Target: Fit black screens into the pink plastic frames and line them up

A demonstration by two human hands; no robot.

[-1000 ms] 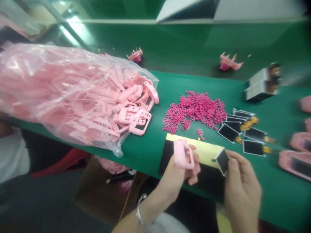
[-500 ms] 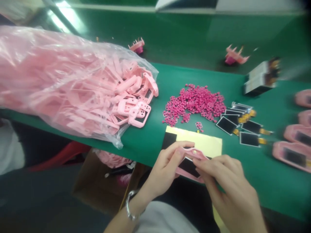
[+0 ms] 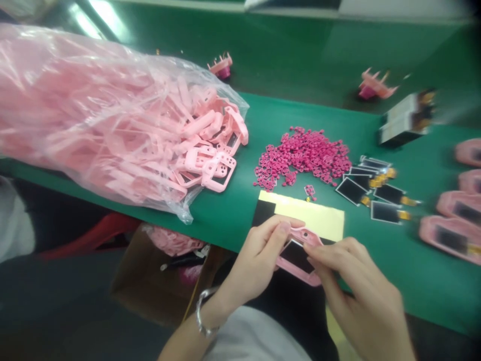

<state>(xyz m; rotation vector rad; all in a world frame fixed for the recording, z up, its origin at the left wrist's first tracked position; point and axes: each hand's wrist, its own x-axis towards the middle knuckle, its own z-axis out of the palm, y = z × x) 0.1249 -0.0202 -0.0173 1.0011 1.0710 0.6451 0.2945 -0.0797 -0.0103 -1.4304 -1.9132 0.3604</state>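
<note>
Right now I have both hands together over the near edge of the green table [image 3: 376, 281], sharing one pink case [image 3: 300, 275]. The case is tilted, its hollow side facing up toward my camera, and a dark screen [image 3: 296, 254] with a pale border lies in it; I can't tell whether it sits fully flat. My left hand [image 3: 259, 255] has its fingers closed on the case's left end, thumb on top. My right hand [image 3: 356, 281] grips the other end, thumb and fingers pinched at the rim beside the screen. A silver bracelet [image 3: 200, 312] circles my left wrist.

Just beyond my hands I see a yellow sheet [image 3: 311, 219], and past it a heap of magenta button pieces [image 3: 308, 153]. Right of the heap lie spare screens [image 3: 351, 191] with orange tails. More pink cases [image 3: 428, 230] with dark screens line the right edge, and a clear bag [image 3: 93, 100] spills pink shells [image 3: 220, 173] on the left. Farther back stands a pale, dark-based block [image 3: 400, 119]; its surface is too blurred for me to read any label, and any marks on the shells are too small to make out.
</note>
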